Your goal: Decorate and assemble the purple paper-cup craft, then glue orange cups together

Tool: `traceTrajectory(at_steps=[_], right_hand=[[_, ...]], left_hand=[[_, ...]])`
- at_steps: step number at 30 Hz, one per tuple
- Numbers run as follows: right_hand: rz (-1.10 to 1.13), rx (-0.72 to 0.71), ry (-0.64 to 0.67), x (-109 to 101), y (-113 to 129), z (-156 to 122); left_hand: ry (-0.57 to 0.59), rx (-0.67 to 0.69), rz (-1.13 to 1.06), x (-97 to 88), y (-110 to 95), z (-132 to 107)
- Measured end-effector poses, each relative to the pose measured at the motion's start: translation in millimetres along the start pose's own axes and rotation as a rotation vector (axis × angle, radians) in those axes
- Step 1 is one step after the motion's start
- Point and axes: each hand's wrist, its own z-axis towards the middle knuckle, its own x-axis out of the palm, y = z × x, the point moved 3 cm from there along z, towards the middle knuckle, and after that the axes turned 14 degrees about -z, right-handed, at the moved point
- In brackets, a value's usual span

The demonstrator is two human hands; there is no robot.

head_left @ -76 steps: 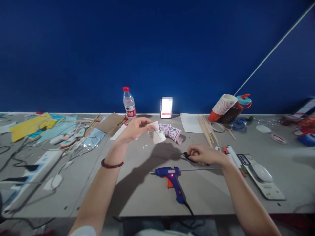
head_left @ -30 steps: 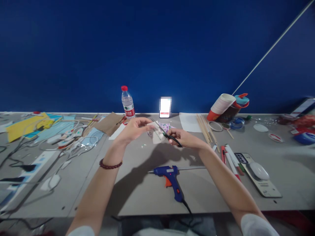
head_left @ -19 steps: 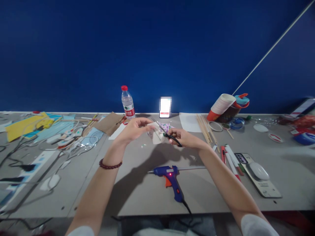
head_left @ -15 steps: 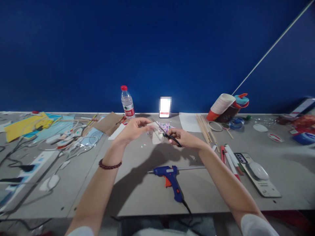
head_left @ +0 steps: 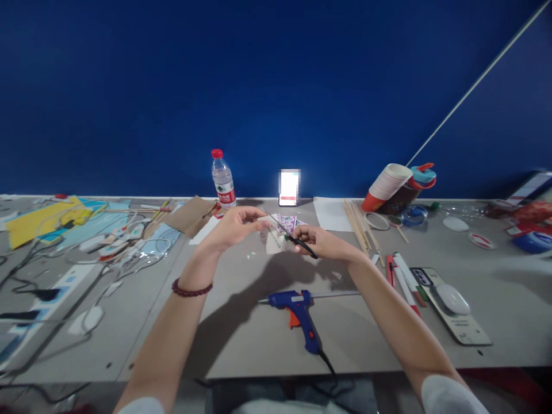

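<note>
White paper [head_left: 272, 244] is pinched in the left hand [head_left: 237, 227], above the bench [head_left: 241, 356]; black scissors [head_left: 307, 248], gripped in the right hand [head_left: 318, 240], have risen to meet it, so both hands now work one piece (whether the blades [head_left: 278, 222] bite is unclear)

Grey table [head_left: 241, 351], glue gun [head_left: 288, 299], bottle [head_left: 222, 181], power strip [head_left: 54, 315]

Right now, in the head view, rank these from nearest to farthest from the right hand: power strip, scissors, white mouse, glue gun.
1. Scissors: held in the right hand.
2. Glue gun: below that hand in the picture.
3. White mouse: off to the right.
4. Power strip: far over on the left.
</note>
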Motion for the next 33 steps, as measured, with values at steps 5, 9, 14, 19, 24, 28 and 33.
traceTrajectory(at_steps=[5, 9, 14, 19, 24, 28, 33], right_hand=[[-0.009, -0.002, -0.018, -0.2, -2.0, 0.3], [0.0, -0.008, -0.016, -0.1, -2.2, 0.2], [-0.013, -0.018, -0.013, -0.5, -1.4, 0.2], [-0.012, -0.031, -0.007, -0.5, -3.3, 0.5], [-0.027, -0.034, 0.005, -1.1, -3.9, -0.2], [-0.047, -0.039, 0.0, -1.4, -4.4, 0.0], [-0.035, -0.021, -0.012, -1.6, -2.8, 0.0]], left_hand=[[-0.003, 0.002, 0.013, 1.4, -2.1, -1.0], [0.023, -0.008, 0.015, 1.3, -1.8, -1.9], [0.022, 0.001, 0.006, 1.2, -2.2, -1.7], [0.018, 0.003, 0.012, 1.3, -2.3, -1.6], [0.011, 0.003, 0.034, 1.4, -3.0, -2.0], [0.021, 0.007, 0.019, 2.4, -3.5, -2.1], [0.025, 0.009, 0.026, 2.3, -2.8, -1.8]])
